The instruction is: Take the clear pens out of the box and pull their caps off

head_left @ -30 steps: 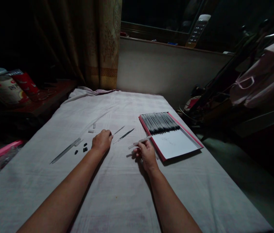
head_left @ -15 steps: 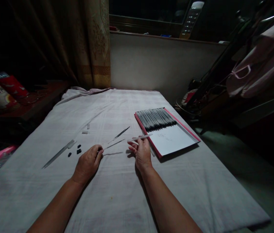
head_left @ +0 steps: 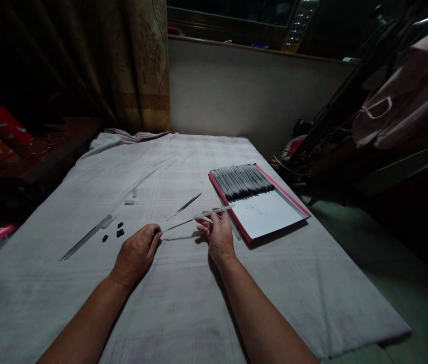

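My left hand (head_left: 137, 251) pinches a thin pen refill (head_left: 178, 225) by its near end, its dark tip pointing up to the right. In my right hand (head_left: 220, 237) is a clear pen barrel (head_left: 215, 211), held between thumb and fingers. The refill's far end meets the open left end of the barrel; how deep it sits inside I cannot make out. Just beyond the hands another dark refill (head_left: 188, 203) lies on the cloth. Left of my left hand are several small black pen plugs (head_left: 120, 233) and some clear pen barrels (head_left: 87, 237).
A red-edged box (head_left: 250, 237) at the right holds a row of pens (head_left: 242, 181) and a white sheet (head_left: 263, 215). Small clear pieces (head_left: 129, 202) lie farther left on the white tablecloth (head_left: 168, 313). A side table (head_left: 43, 164) stands at the left.
The gap between refill and barrel has closed, and the two now meet end to end. Both hands keep their grips. The whole view has shifted slightly.
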Tool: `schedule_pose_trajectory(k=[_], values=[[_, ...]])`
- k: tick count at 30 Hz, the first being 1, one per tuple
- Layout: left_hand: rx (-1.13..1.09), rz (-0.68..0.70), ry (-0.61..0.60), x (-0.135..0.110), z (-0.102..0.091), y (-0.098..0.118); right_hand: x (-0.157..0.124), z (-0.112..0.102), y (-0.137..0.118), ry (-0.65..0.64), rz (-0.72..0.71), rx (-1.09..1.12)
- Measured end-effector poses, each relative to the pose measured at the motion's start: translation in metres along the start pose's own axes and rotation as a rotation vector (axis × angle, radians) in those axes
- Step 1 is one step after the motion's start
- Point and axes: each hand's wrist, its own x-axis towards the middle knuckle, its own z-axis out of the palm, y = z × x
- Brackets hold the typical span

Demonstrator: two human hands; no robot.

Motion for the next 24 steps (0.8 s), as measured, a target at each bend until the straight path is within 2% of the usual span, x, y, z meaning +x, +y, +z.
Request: schedule_pose_trajectory(k=[5, 8, 10, 17, 20, 24], values=[[-0.175, -0.045, 0.061, -0.001, -0.001, 0.011, -0.01, 0.005, 0.003, -0.142, 0.085, -0.026], [-0.382, -0.14, 0.104, -0.003, 0.001, 0.019, -0.018, 0.008, 0.005, -0.232, 0.197, -0.085], [-0.508, -0.211, 0.106, -0.004, 0.002, 0.022, -0.021, 0.009, 0.007, -0.26, 0.222, -0.116], [-0.859, -0.397, -0.081, -0.006, 0.003, 0.028, -0.021, 0.009, 0.01, -0.274, 0.117, -0.159], [-0.878, -0.426, -0.16, -0.007, 0.001, 0.03, -0.022, 0.009, 0.011, -0.293, 0.093, -0.173], [-0.82, -0.371, -0.218, -0.008, -0.004, 0.024, -0.02, 0.01, 0.015, -0.389, 0.099, -0.262]])
